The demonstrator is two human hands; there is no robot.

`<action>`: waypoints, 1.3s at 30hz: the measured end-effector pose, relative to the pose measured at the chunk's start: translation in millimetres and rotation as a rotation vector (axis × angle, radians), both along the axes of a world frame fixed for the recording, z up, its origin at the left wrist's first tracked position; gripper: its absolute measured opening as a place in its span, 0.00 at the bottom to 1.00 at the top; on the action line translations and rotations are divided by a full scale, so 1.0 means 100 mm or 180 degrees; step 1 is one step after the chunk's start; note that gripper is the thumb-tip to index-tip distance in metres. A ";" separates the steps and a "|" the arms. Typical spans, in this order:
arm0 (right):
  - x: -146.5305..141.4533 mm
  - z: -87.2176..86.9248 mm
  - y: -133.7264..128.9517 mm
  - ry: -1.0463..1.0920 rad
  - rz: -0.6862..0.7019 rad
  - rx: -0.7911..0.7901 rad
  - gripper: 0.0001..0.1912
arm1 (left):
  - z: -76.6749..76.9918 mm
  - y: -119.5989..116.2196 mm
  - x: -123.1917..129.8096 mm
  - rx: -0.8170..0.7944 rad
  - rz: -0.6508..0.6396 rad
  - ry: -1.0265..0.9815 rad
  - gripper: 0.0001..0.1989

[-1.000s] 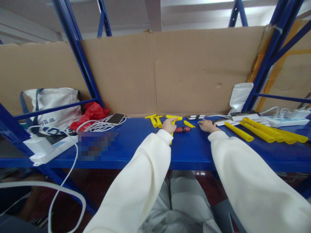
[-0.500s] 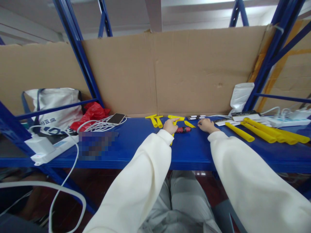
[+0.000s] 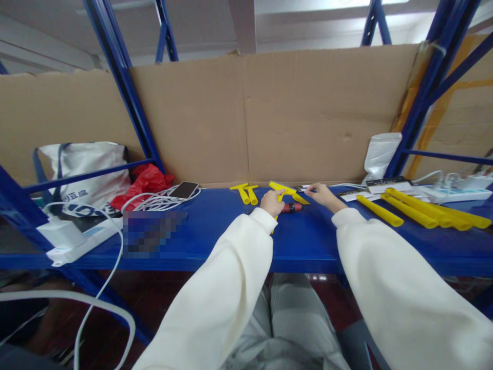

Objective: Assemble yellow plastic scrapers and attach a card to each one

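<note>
My left hand (image 3: 272,204) is closing around the stem of a yellow T (image 3: 278,187), whose crossbar is pointing toward the back of the bench (image 3: 304,241) and whose stem end is showing below the hand. My right hand (image 3: 322,196) is hovering just to the right, thumb and fingertips drawing close together; I cannot tell whether they are pinching something small.

Between the hands, a yellow wedge (image 3: 301,200) is lying near the crossbar; I cannot tell if they are touching. A red tool (image 3: 292,207) is lying just in front of the wedge, partly hidden by the left hand.

To the left, near the back edge, two more Ts (image 3: 243,195) are resting side by side. To the right, several yellow tubes (image 3: 410,208) are lying, one apart from the rest.

I am judging the work to be partway along: the two Ts are looking complete, the held one is seeming nearly so, and the wedge and tubes are apparently remaining untouched.

Farther left, a phone (image 3: 184,190) is resting on coiled white cable (image 3: 157,201), beside a red bag (image 3: 144,185) and a white tote (image 3: 87,174). Behind everything, cardboard (image 3: 308,113) is standing as a wall.
</note>
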State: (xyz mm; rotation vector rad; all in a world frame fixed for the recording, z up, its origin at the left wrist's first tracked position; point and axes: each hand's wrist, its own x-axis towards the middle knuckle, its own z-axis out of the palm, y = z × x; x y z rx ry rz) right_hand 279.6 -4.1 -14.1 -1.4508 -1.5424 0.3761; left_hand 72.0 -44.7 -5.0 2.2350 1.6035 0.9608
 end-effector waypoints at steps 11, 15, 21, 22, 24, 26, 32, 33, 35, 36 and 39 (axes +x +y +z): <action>-0.38 0.11 -0.21 0.0883 0.0844 0.0131 0.10 | 0.01 -0.06 0.07 0.0146 -0.0252 0.0351 0.30; -0.36 0.09 -0.18 0.0708 0.0797 0.0203 0.09 | 0.01 -0.06 0.07 0.0135 -0.0255 0.0335 0.30; -0.37 0.03 -0.13 0.0526 0.0686 0.0202 0.08 | 0.01 -0.06 0.06 0.0151 -0.0212 0.0487 0.30; -0.38 0.03 -0.12 0.0549 0.0648 0.0194 0.08 | 0.00 -0.07 0.06 0.0173 -0.0212 0.0499 0.30; -0.39 0.02 -0.12 0.0660 0.0535 0.0178 0.08 | 0.00 -0.07 0.06 0.0229 -0.0221 0.0494 0.29; -0.38 0.02 -0.12 0.0771 0.0401 0.0147 0.08 | 0.00 -0.07 0.06 0.0294 -0.0221 0.0449 0.29; -0.32 0.06 -0.15 0.0706 0.0587 -0.0424 0.08 | 0.01 -0.06 0.03 0.0368 -0.0206 0.0308 0.27; -0.31 0.06 -0.16 0.0759 0.0630 -0.0456 0.08 | 0.01 -0.06 0.03 0.0362 -0.0218 0.0324 0.27; -0.31 0.07 -0.16 0.0912 0.0698 -0.0435 0.08 | 0.02 -0.08 0.01 0.0347 -0.0246 0.0403 0.27; -0.31 0.06 -0.16 0.0989 0.0720 -0.0408 0.08 | 0.03 -0.10 0.01 0.0336 -0.0252 0.0478 0.27; -0.33 0.06 -0.15 0.1154 0.0748 -0.0330 0.08 | 0.05 -0.15 0.00 0.0279 -0.0230 0.0837 0.29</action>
